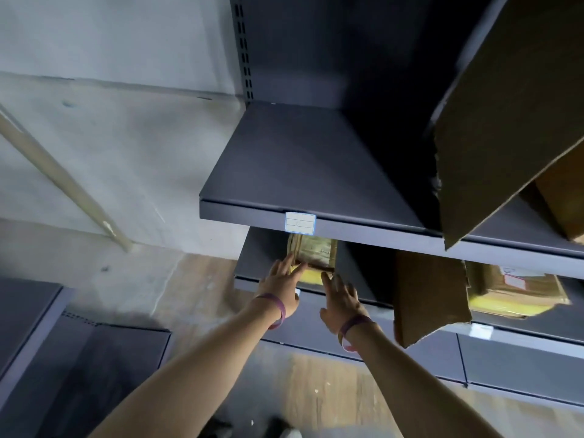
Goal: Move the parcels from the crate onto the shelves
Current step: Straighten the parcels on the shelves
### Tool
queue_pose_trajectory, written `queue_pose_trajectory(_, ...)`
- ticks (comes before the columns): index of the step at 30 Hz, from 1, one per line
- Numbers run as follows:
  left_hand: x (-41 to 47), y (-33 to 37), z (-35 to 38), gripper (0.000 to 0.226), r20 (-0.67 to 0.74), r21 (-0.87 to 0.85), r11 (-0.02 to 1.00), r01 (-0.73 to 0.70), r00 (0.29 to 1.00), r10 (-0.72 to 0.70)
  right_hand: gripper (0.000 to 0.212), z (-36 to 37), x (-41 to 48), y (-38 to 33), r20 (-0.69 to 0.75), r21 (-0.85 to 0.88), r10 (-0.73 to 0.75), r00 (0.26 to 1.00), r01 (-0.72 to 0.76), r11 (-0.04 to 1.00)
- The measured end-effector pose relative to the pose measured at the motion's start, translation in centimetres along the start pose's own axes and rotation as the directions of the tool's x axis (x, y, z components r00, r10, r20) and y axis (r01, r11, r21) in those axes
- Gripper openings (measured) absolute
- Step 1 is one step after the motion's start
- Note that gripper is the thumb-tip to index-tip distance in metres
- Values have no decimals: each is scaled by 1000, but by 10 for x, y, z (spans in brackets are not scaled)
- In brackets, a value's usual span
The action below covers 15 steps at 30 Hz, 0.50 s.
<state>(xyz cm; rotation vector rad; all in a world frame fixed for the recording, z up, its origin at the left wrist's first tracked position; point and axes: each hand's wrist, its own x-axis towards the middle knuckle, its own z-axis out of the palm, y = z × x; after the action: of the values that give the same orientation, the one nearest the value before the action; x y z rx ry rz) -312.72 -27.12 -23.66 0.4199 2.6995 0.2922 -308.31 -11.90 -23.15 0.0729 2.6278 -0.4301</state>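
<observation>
A small taped parcel [314, 252], brown with a yellow front, lies on the lower grey shelf [252, 279] under the upper shelf [300, 165]. My left hand [281, 284] has straight fingers touching the parcel's left front corner. My right hand [339, 300] reaches in with straight fingers, its fingertips at the parcel's right front edge. Both wrists carry purple bands. The parcel's back part is hidden in shadow beneath the upper shelf. No crate is in view.
A blank white label [300, 222] sticks to the upper shelf's front edge. A torn cardboard sheet [505, 115] leans over the upper shelf at right, another piece [426, 295] hangs below. A taped yellow parcel [515, 292] lies further right. Concrete wall and wooden floor at left.
</observation>
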Motion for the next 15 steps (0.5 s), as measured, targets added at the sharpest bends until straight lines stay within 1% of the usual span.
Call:
queue_pose_trajectory(2,9,-4,4,80,38,13,1000,-14,999,13,77,6,7,0,17,-5,16,1000,-16,1000)
queue_pose_trajectory(4,16,-7,8,82,49,8,1000,-19,999,19,79,11,12,0,5,2,33,999,-33,999)
queue_pose_trajectory(8,28,-10,8,85,2,-26,1000,-17,1000,17,83,12,21,1,-95,41,9,995,-5,999)
queue_pose_trajectory(11,36,-11,5,89,-19,-11,1000,-14,1000,14,85,8,30,1,-112,35,9,994,-5,999)
queue_pose_trajectory(15,42,-8,5,89,-23,-26,1000,4,1000,-5,86,5,37,0,-131,48,15,991,-8,999)
